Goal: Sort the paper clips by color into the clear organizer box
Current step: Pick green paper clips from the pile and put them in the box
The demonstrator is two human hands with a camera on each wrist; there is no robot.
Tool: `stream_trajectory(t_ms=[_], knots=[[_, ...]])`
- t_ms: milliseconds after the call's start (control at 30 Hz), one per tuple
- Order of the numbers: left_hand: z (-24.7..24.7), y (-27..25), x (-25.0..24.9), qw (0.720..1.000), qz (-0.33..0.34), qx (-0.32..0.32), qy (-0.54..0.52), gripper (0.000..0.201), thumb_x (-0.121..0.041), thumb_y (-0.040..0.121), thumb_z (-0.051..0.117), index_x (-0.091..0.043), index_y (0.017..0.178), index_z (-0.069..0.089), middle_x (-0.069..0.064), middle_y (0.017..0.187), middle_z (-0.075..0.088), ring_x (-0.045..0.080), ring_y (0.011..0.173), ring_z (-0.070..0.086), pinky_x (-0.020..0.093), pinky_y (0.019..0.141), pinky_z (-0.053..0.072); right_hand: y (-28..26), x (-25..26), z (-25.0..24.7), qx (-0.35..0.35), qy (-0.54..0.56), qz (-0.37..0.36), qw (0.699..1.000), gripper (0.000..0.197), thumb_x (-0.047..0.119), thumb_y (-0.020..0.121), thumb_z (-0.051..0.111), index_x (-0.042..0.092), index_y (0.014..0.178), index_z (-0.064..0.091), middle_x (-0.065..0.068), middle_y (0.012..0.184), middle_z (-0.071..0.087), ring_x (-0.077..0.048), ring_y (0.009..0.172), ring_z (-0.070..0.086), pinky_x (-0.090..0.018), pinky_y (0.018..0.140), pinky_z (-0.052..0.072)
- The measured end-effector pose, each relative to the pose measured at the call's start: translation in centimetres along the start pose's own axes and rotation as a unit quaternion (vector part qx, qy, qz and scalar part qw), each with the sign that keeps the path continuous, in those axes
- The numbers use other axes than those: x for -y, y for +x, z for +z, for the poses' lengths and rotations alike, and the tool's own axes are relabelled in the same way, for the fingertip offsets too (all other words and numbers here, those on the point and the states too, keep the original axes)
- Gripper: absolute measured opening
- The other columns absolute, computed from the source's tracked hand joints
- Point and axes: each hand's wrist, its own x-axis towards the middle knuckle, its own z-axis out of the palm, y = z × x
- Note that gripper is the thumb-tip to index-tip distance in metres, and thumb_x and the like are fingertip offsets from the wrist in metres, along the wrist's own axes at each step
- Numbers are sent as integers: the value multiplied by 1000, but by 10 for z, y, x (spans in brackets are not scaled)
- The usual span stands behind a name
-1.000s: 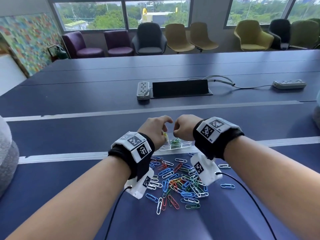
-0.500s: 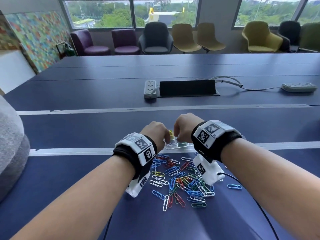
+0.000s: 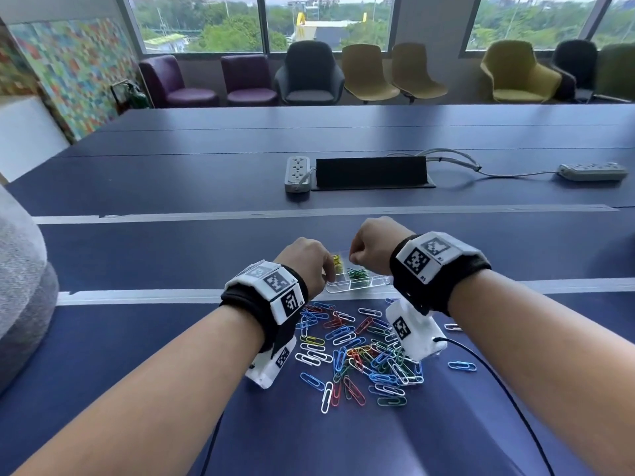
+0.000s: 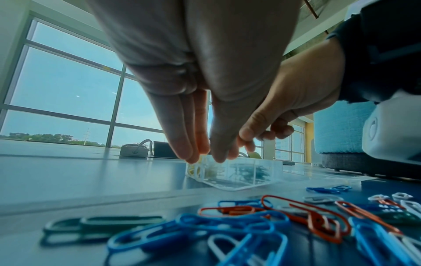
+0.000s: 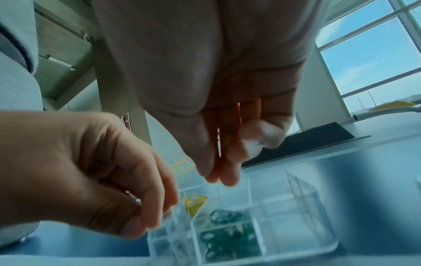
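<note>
- Head view: the clear organizer box (image 3: 357, 285) lies on the dark blue table (image 3: 171, 249) with its long axis running left to right, just beyond a loose pile of paper clips (image 3: 360, 352); the clips are blue, white, red, green and yellow, pointing every way, too many and too tangled to count; one blue clip (image 3: 462, 365) lies apart to the right, long axis roughly left to right; yellow clips (image 3: 338, 262) sit in a far-left compartment, green clips (image 3: 358, 274) in the one beside it; the left hand (image 3: 305, 262) is at the box's left end, the right hand (image 3: 372, 245) above it, fingers curled downward; two power strips (image 3: 297, 173) lie further away
- Left wrist view: the left hand (image 4: 200, 100) points its fingers straight down, tips together at the box's (image 4: 234, 172) left corner over the yellow clips; whether they pinch a clip I cannot tell; blue, red, green and white clips lie flat in the foreground
- Right wrist view: the right hand (image 5: 218, 108) has its fingers pressed together, pointing down above the box (image 5: 250, 225); I cannot tell whether it holds anything; the left hand's (image 5: 95, 180) curled fingers touch the box's corner
</note>
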Motion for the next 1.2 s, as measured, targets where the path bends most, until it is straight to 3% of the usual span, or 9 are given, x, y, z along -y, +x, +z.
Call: stream_trajectory(t_ms=[133,267,467,700,767,900,967,1067,1200], knots=[[-3,-3,0,1000,9,-9,-4,13,-12,82,65,-17,90,74,2,92,62,17,87,58,25,78,47,-9,-3,-6,-3,-18,-4,1000,19,14,84,58,13,88,77,-6,91,75,-24,87,68,-35,82,57],[-10,-10,-1,1000,18,4,-11,8,-21,81,67,-16,83,73,-4,76,59,14,76,59,24,70,48,-26,0,5,71,-64,-23,995,10,18,78,67,16,82,77,-1,75,69,-20,79,67,-28,76,56],[-12,-20,0,994,-2,108,15,11,-23,81,70,-15,86,75,-4,74,66,9,69,58,23,70,50,-34,0,22,96,-102,-26,990,17,21,78,74,13,93,76,-7,93,73,-23,83,67,-28,75,56],[-9,-31,-2,991,25,125,40,8,-25,77,72,-18,81,74,-13,59,56,4,59,52,19,64,42,-42,-2,24,94,-76,-44,992,19,21,85,62,22,102,70,1,107,68,-20,98,62,-25,83,47],[-9,-36,-2,987,36,148,50,11,-26,73,75,-19,82,75,-14,55,53,1,54,50,18,61,41,-42,-1,21,95,-58,-49,993,19,19,85,58,22,98,72,1,103,70,-17,88,59,-25,80,47],[-10,-42,-3,973,50,212,82,27,-29,66,83,-21,90,74,-14,59,54,7,61,52,18,66,44,-42,0,14,95,-47,-46,993,20,15,84,55,17,90,74,1,85,69,-14,79,59,-25,76,51],[-10,-43,-2,972,45,215,84,26,-25,67,82,-20,91,75,-9,67,62,9,67,55,19,69,45,-44,3,14,99,-52,-48,993,23,12,87,50,15,96,71,-2,94,69,-18,87,59,-24,78,46],[-8,-42,1,976,47,198,82,15,-18,72,77,-19,87,76,0,82,73,6,63,53,17,64,43,-46,9,20,102,-43,-38,993,29,10,91,40,15,106,64,-6,111,65,-22,98,55,-23,79,40],[-8,-45,3,979,59,183,71,11,-17,75,70,-19,84,76,-7,69,66,4,61,51,7,53,36,-47,14,29,101,-48,-48,993,22,22,91,46,18,103,64,-6,111,66,-24,102,58,-26,83,44]])
